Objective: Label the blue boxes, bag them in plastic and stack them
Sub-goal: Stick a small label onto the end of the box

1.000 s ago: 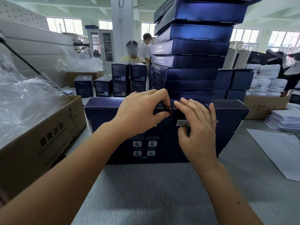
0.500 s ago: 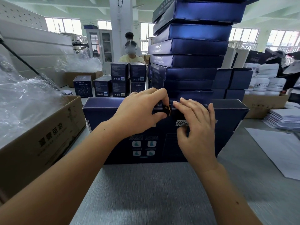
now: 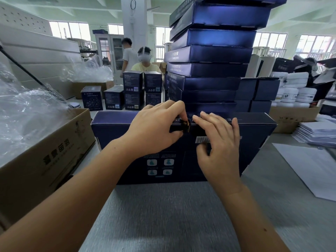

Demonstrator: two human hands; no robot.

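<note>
A wide dark blue box (image 3: 254, 139) stands on its long edge on the grey table (image 3: 163, 215), its printed face with a white barcode (image 3: 201, 140) toward me. My left hand (image 3: 154, 130) pinches a small dark and gold label (image 3: 187, 124) at the box's top edge between thumb and forefinger. My right hand (image 3: 218, 142) lies beside it with straight fingers pressing on the box's upper edge, partly covering the barcode. A tall stack of blue boxes (image 3: 212, 70) rises right behind the box.
A cardboard carton (image 3: 45, 157) holding clear plastic bags (image 3: 23, 110) stands at the left. Small blue boxes (image 3: 134, 93) sit behind. White paper sheets (image 3: 312, 164) and a pile of leaflets (image 3: 316, 133) lie at the right. Two people stand or sit in the background.
Both hands stay at the box's top edge with the label. A person in the background has walked left.
</note>
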